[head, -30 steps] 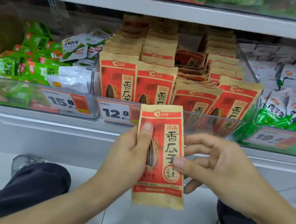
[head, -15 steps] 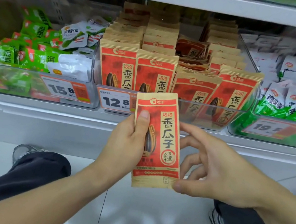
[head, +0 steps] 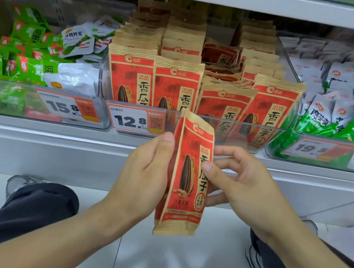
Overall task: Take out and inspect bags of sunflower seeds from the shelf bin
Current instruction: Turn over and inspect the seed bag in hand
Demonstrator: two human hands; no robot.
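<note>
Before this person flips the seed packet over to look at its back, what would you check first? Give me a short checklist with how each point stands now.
1. Bag of sunflower seeds out of the bin: ok, it is held in front of the shelf.
2. Left hand has a firm hold: ok, its thumb and fingers grip the bag's left edge.
3. Right hand ready to help turn: ok, its thumb rests on the bag's right edge.
4. Bag free of tears or dents: cannot tell, only the front shows, at an angle.
5. Room to turn it: ok, the bag hangs apart from the clear bin.
6. Price tag 12.8 readable for reference: ok.
</note>
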